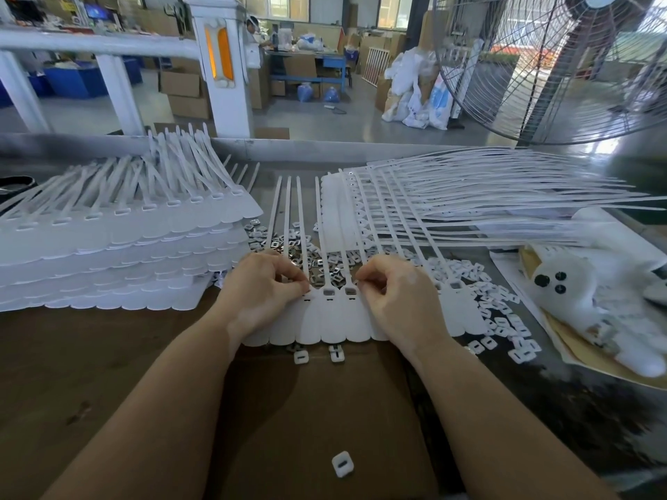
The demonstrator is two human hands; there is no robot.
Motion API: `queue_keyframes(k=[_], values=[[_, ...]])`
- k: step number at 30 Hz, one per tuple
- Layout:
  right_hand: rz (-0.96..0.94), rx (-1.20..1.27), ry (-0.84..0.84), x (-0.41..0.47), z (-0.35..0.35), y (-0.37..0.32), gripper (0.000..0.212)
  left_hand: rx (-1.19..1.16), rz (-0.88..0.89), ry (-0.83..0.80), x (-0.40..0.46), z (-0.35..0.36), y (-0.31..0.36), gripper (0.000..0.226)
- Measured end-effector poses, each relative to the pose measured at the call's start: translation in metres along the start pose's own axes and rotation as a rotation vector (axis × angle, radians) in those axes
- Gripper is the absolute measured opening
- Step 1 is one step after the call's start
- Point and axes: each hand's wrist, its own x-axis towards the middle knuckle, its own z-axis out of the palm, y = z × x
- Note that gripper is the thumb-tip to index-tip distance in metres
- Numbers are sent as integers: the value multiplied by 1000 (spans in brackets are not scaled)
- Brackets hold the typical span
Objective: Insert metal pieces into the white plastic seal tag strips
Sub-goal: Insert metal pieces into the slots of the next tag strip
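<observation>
A joined row of white plastic seal tag strips (334, 324) lies flat in front of me, its long tails running away toward the back. Two sockets between my hands show metal inside. My left hand (265, 290) rests on the row's left part, fingers curled, fingertips pinched at a socket; whether a piece sits in the pinch I cannot tell. My right hand (393, 295) lies on the right part, fingertips pinched at the neighbouring socket. A heap of small metal pieces (288, 247) lies just behind my hands.
Stacks of tag strip sheets (119, 247) sit at the left, and a fanned pile (451, 200) at the right back. White plastic caps (501, 319) are scattered right; one cap (341, 463) lies near me on cardboard. A white glove (592, 294) lies far right, a floor fan (563, 66) behind.
</observation>
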Motion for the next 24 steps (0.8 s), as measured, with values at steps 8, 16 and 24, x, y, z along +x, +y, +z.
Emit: queue_keyframes(k=[8,16,24], values=[[2,3,-4,0,0,0,8,55,-4,-11,2,-2,0,17],[24,9,-13,-1,0,0,8,-10,5,-53,6,-4,1,23],[19,4,-3,-1,1,0,8,-116,-152,-60,8,1,3,14]])
